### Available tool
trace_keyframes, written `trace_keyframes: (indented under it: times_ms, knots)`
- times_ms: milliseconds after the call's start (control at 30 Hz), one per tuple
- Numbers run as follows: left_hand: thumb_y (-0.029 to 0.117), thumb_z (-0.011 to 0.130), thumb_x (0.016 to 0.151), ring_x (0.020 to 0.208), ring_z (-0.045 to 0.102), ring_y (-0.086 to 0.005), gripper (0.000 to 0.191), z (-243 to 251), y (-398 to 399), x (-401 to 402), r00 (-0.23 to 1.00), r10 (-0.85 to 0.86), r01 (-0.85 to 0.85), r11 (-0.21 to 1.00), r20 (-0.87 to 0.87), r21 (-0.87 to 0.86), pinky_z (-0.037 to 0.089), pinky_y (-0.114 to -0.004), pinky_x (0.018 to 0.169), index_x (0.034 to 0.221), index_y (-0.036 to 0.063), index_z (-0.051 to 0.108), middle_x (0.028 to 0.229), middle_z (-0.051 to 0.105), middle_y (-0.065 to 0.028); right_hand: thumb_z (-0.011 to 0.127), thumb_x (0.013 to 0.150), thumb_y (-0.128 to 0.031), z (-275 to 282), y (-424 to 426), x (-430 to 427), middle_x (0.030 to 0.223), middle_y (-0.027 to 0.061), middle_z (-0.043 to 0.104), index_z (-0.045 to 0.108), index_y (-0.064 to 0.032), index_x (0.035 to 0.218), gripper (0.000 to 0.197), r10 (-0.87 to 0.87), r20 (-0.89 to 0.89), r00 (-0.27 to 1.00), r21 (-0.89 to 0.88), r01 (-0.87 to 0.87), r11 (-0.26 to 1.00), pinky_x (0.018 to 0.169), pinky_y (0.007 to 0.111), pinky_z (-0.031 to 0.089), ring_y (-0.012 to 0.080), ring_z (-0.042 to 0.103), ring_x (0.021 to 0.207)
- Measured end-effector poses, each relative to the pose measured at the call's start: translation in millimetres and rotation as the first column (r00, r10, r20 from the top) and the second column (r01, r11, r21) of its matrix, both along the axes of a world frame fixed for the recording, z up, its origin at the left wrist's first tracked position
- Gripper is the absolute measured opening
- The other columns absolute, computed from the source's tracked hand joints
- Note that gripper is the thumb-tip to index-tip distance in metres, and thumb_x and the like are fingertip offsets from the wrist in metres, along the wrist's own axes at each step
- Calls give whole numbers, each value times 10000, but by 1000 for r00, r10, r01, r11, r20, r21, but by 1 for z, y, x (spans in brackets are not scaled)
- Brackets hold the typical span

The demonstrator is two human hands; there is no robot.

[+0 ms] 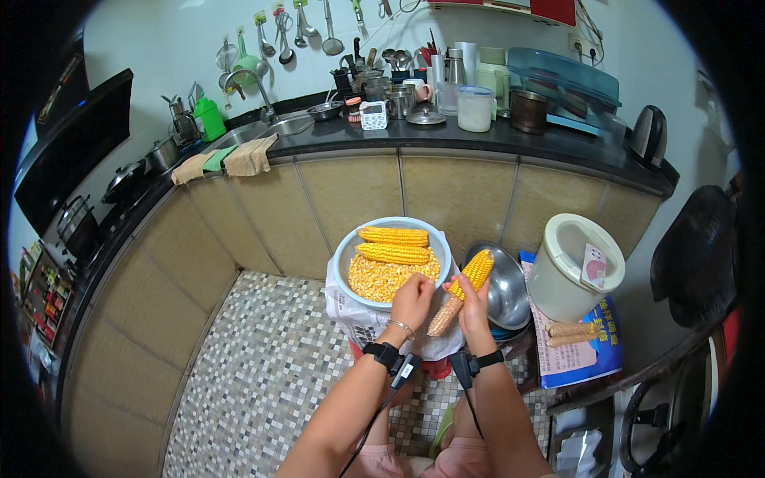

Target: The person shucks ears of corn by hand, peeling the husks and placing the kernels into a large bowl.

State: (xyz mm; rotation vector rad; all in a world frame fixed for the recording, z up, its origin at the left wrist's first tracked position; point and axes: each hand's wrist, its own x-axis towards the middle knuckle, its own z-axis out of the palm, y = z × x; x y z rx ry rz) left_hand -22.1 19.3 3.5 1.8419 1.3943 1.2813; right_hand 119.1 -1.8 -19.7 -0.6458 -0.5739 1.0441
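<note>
My right hand [476, 308] grips a partly shelled ear of corn [473, 276]. Yellow kernels cover its upper part, while the lower end is bare cob. Curled fingers hide the palm of my left hand [413, 299], which is over the near right rim of a pale blue basin [341, 281]; whether it holds kernels cannot be seen. Loose corn kernels [376, 279] fill the basin's bottom. Two whole ears of corn, a far one [394, 236] and a nearer one [393, 254], lie side by side on the kernels.
Printed paper [343, 313] lies under the basin. A steel bowl [505, 287] stands close by my right hand. Further right, a lidded cream bucket [562, 281] and bare corn cobs [571, 334] rest on printed sheets. Cabinets and a black counter [358, 140] run along the far side.
</note>
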Motion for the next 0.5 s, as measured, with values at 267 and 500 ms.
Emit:
trace_keyframes:
  times_ms: [267,500]
  knots:
    - [269,638,858,696,539,-167,282,-19,-16,25,914,-404,404,901,34,-157,448,-284,653,933,15,539,772,579,-85,619,862,-88,5,-4,0,947,82,552,330,-86,1232,470,40,-7,999,-38,-40,998,675,303,531,183,616,762]
    - [242,654,848,725,531,-129,256,-22,-9,21,896,-444,429,876,-19,-221,444,-263,664,915,9,574,790,585,-66,626,863,-98,5,-4,0,925,90,566,330,-94,1240,480,36,-4,999,-18,-36,999,668,307,532,186,619,757]
